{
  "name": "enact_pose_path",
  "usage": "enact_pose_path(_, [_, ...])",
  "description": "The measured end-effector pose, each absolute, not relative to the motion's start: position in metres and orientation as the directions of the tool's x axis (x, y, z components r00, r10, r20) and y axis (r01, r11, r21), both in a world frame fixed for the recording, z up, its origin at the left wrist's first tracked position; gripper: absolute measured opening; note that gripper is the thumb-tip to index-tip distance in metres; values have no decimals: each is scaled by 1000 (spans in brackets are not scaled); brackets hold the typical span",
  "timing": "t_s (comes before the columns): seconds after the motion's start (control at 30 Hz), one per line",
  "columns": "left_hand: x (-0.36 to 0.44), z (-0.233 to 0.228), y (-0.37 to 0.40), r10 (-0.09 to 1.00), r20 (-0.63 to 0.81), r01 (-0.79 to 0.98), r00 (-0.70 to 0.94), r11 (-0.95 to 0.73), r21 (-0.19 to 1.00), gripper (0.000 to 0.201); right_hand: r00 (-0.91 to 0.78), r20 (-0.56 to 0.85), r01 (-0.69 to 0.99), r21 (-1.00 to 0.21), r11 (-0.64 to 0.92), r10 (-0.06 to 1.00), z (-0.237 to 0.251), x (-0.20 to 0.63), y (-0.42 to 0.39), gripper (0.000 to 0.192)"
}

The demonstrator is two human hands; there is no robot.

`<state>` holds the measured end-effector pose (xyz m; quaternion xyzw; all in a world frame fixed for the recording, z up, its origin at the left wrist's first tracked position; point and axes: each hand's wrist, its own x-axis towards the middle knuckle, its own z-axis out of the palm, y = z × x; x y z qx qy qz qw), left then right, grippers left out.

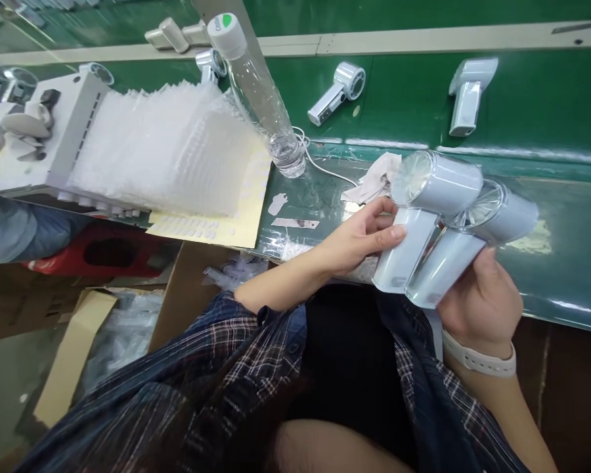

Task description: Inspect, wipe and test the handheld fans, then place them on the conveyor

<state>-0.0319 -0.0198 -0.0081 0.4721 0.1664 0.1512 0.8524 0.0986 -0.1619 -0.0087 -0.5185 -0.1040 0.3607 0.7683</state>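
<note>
Two pale handheld fans lay side by side above the worktop point(571, 263) edge, handles slanting down-left, the left hand point(359, 240) pinching the nearer fan point(426, 210), the right hand point(480, 305) clasping the farther fan point(477, 240).

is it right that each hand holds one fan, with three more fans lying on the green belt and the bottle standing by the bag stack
Not quite. The head view shows each hand, left and right, holding one fan, and the bottle by the bag stack. But only two fans lie in the open on the green belt, not three.
</note>
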Motion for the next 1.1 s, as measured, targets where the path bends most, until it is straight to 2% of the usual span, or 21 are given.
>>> enact_pose_path(0.13, [-25,-9,-15,252,-116,-58,961,591,805,78,601,-337,-575,-812,98,725,-4,103,-158,40])
enact_pose_path(0.17, [-24,-10,-16,253,-113,-60,961,588,806,78,591,-328,-566,-820,89,738,-3,104,-156,41])
enact_pose_path(0.27, [-23,-15,-18,384,-120,-119,916,545,830,80,596,-262,-523,-844,120,759,0,106,-153,38])
enact_pose_path(0.33, [-24,-18,-20,423,-121,-126,898,511,850,82,590,-221,-512,-846,148,776,1,106,-151,35])
enact_pose_path(0.6, [-29,-9,-12,390,-91,-129,916,502,855,72,596,-170,-514,-831,210,785,13,112,-153,38])
enact_pose_path(0.77, [-33,6,1,394,-40,-154,918,449,880,69,696,-108,-432,-852,294,710,18,117,-150,38])
enact_pose_path(0.9, [-33,9,5,430,-12,-183,903,410,894,77,750,-109,-419,-842,340,653,15,109,-146,30])
enact_pose_path(1.1, [-32,14,1,436,-13,-173,900,385,906,82,768,-169,-408,-873,268,618,9,107,-143,22])
